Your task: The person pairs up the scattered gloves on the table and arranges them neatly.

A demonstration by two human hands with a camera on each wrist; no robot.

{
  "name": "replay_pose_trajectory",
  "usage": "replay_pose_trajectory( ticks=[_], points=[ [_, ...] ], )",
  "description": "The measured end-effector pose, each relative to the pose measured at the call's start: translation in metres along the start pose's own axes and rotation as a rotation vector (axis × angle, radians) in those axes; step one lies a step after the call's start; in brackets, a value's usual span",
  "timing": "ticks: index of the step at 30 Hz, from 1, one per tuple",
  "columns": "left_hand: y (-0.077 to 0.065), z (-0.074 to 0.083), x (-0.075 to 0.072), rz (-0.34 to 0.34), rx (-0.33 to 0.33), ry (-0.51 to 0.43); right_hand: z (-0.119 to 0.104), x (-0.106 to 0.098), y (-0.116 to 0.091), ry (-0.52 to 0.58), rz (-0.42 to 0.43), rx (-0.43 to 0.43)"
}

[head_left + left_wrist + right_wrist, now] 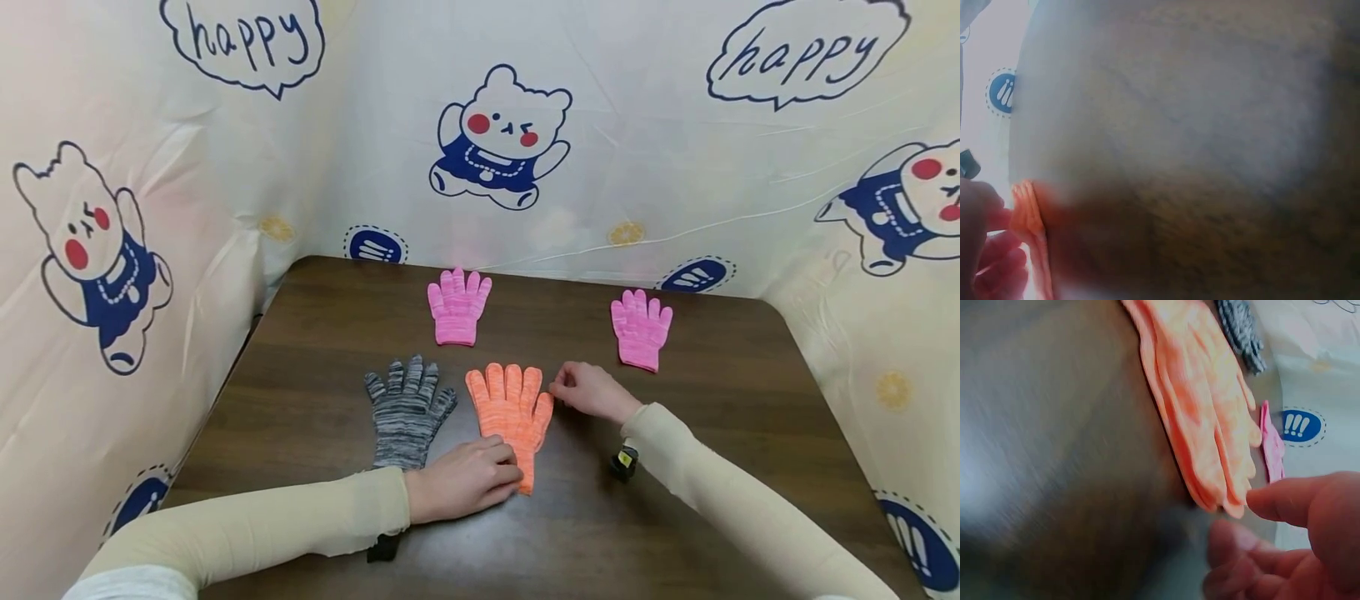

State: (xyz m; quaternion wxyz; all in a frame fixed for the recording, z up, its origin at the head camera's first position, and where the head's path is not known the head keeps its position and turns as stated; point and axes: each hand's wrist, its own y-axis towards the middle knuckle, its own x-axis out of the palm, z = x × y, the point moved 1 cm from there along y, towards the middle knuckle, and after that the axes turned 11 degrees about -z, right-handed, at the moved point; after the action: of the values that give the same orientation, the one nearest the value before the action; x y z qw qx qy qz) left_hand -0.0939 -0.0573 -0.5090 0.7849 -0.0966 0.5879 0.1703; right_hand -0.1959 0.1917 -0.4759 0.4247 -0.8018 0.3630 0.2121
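Note:
An orange knit glove (512, 406) lies flat at the middle of the table, its fingers pointing away from me. My left hand (461, 479) rests over the cuff end, its fingers touching the knit; the left wrist view catches those fingers (1000, 256) right at the orange edge. To the right, my right hand (592, 390) is beside the glove's thumb. In the right wrist view, a gap shows between thumb and bent forefinger, close to the orange glove tips. A grey-and-black striped glove (408, 417) lies just left, its lower end hidden by my left forearm.
Two pink gloves lie farther back, one at centre left (459, 310) and one at right (641, 329). The brown table (315, 333) is enclosed by a white cartoon-printed curtain (630, 150) behind and at both sides. A small black device (624, 463) sits under my right wrist.

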Motion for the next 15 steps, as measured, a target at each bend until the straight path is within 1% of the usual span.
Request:
replay_pose_trajectory(
  ticks=[2,4,6,10,15],
  points=[
    [0.0,-0.002,0.0,0.011,0.008,-0.008,-0.002,-0.003,0.006,-0.01,0.042,-0.041],
    [-0.001,-0.003,0.001,0.015,0.017,-0.016,-0.003,-0.004,0.014,-0.019,0.066,-0.08],
    [-0.001,-0.003,0.001,0.005,0.019,-0.024,-0.003,-0.002,0.022,-0.02,0.069,-0.106],
    [-0.002,-0.004,0.001,-0.025,0.03,-0.035,-0.003,0.001,0.034,-0.01,0.066,-0.126],
    [-0.001,-0.005,0.002,-0.026,0.034,-0.063,-0.004,0.001,0.042,-0.004,0.095,-0.169]
  ],
)
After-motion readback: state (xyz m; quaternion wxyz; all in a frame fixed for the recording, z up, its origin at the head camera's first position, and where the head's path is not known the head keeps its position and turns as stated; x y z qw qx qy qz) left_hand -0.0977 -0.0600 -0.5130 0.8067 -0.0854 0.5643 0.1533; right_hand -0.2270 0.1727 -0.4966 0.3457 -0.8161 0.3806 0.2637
